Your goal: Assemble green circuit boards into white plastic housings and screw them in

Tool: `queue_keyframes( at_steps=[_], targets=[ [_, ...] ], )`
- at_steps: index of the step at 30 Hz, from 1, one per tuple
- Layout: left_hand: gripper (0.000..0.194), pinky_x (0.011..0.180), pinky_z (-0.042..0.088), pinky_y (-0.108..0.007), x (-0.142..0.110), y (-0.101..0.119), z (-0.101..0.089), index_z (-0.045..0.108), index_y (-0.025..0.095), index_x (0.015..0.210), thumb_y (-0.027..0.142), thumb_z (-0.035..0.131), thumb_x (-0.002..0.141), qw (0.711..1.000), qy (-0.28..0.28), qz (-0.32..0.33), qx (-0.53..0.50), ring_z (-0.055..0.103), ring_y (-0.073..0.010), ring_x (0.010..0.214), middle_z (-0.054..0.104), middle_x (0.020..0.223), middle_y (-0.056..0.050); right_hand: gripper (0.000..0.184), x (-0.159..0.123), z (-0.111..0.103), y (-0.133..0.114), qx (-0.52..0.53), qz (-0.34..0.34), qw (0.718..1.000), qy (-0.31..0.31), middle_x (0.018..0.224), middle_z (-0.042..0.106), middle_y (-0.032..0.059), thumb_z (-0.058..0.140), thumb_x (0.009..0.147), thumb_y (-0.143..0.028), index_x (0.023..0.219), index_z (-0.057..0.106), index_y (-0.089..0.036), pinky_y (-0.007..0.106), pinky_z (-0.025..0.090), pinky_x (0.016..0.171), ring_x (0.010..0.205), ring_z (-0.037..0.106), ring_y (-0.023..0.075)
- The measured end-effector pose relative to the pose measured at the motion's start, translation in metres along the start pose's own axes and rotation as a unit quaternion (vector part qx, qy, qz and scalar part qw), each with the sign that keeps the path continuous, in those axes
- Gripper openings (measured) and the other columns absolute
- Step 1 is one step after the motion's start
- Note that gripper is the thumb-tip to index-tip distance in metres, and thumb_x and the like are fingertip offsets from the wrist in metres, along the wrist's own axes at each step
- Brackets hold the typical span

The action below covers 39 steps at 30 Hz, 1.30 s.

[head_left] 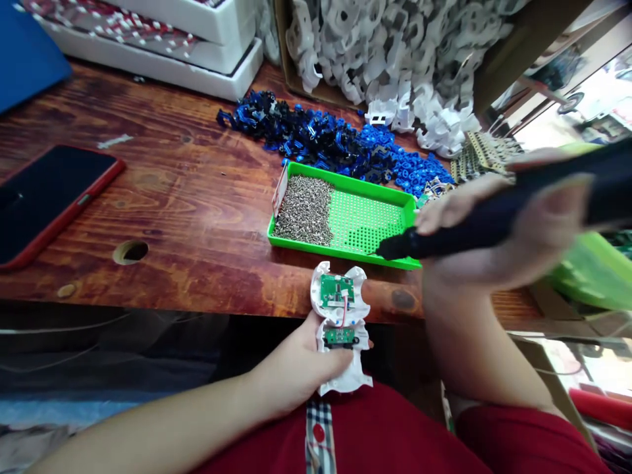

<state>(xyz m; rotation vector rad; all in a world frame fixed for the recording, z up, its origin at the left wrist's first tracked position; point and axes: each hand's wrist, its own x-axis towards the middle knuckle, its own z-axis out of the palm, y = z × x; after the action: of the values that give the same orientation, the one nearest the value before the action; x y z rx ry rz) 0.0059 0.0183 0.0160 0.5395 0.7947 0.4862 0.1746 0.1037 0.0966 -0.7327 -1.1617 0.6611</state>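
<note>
In my left hand is a white plastic housing in two joined parts, held just off the table's front edge. Each part carries a green circuit board, and a thin reddish cable links them. My thumb lies across the lower part. My right hand grips a black electric screwdriver, slightly blurred. Its tip reaches over the front rim of a green perforated tray, above the housing. Small metal screws fill the tray's left half; single ones sit in holes at the right.
Behind the tray lie heaps of black and blue plastic parts. A cardboard box overflows with white shells. White foam trays stand at back left, a red-cased phone at left. A round hole pierces the wooden table.
</note>
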Motion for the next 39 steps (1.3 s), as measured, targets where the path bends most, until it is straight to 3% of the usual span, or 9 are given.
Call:
queue_keyframes(
  at_steps=[3,7,14,27,31,35,37,39],
  targets=[
    [0.052,0.076,0.047,-0.028,0.001,-0.001,-0.005,0.047,0.017,0.119,0.018,0.067,0.071,0.999,-0.004,0.009,0.034,0.062,-0.0182,0.089,0.065,0.107,-0.009,0.017,0.008,0.020,0.033,0.016,-0.049,0.999,0.005,0.048,0.043,-0.0079,0.052,0.081,-0.039,0.085,0.047,-0.024,0.023,0.031,0.034,0.036,0.044,0.0089],
    [0.051,0.083,0.046,-0.032,0.002,-0.001,-0.006,0.046,0.015,0.119,0.020,0.066,0.072,0.997,-0.002,0.036,0.067,0.059,-0.0222,0.099,0.062,0.114,-0.012,0.015,0.008,0.027,0.054,0.013,-0.039,0.998,-0.045,0.050,0.046,-0.0067,0.057,0.081,-0.037,0.087,0.051,-0.025,0.024,0.033,0.034,0.036,0.046,0.0099],
    [0.052,0.088,0.045,-0.037,0.005,0.001,-0.010,0.044,0.015,0.117,0.019,0.066,0.070,0.989,-0.016,0.067,0.133,0.059,-0.0261,0.103,0.059,0.121,-0.015,0.013,0.006,0.025,0.056,0.021,-0.039,0.998,-0.051,0.048,0.046,-0.0066,0.057,0.082,-0.034,0.087,0.052,-0.023,0.024,0.034,0.034,0.036,0.048,0.0102],
    [0.055,0.086,0.046,-0.038,0.007,0.003,-0.008,0.040,0.015,0.119,0.022,0.065,0.071,0.989,-0.001,0.062,0.134,0.060,-0.0259,0.100,0.061,0.115,-0.015,0.014,0.003,0.022,0.058,0.032,-0.037,0.994,-0.101,0.051,0.050,-0.0065,0.057,0.082,-0.030,0.088,0.050,-0.020,0.023,0.040,0.039,0.039,0.051,0.0104],
    [0.049,0.088,0.045,-0.037,0.009,0.000,-0.010,0.041,0.016,0.119,0.026,0.062,0.077,0.988,-0.012,0.080,0.135,0.059,-0.0249,0.104,0.059,0.121,-0.015,0.014,0.004,0.023,0.050,0.029,-0.037,0.998,-0.044,0.050,0.049,-0.0066,0.056,0.081,-0.030,0.089,0.050,-0.020,0.023,0.038,0.036,0.038,0.048,0.0095],
    [0.049,0.091,0.043,-0.037,0.009,0.001,-0.009,0.041,0.015,0.120,0.028,0.063,0.077,0.986,-0.022,0.101,0.130,0.056,-0.0253,0.108,0.057,0.124,-0.014,0.011,0.003,0.021,0.017,0.017,-0.069,0.997,-0.007,0.053,0.048,-0.0044,0.045,0.085,-0.030,0.087,0.051,-0.021,0.025,0.038,0.037,0.040,0.049,0.0100],
    [0.052,0.092,0.042,-0.037,0.009,0.002,-0.009,0.041,0.015,0.121,0.028,0.065,0.076,0.987,-0.026,0.108,0.120,0.055,-0.0257,0.109,0.056,0.125,-0.014,0.018,-0.002,0.024,-0.002,0.004,-0.045,0.998,-0.032,0.054,0.049,-0.0033,0.037,0.090,-0.031,0.086,0.052,-0.022,0.027,0.044,0.042,0.044,0.052,0.0112],
    [0.053,0.091,0.042,-0.037,0.010,0.003,-0.009,0.041,0.015,0.121,0.028,0.065,0.076,0.988,-0.028,0.106,0.112,0.055,-0.0260,0.108,0.057,0.123,-0.014,0.026,-0.010,0.029,-0.017,-0.011,0.023,0.998,-0.058,0.051,0.048,-0.0030,0.035,0.091,-0.041,0.083,0.052,-0.023,0.030,0.048,0.046,0.044,0.053,0.0129]
  ],
)
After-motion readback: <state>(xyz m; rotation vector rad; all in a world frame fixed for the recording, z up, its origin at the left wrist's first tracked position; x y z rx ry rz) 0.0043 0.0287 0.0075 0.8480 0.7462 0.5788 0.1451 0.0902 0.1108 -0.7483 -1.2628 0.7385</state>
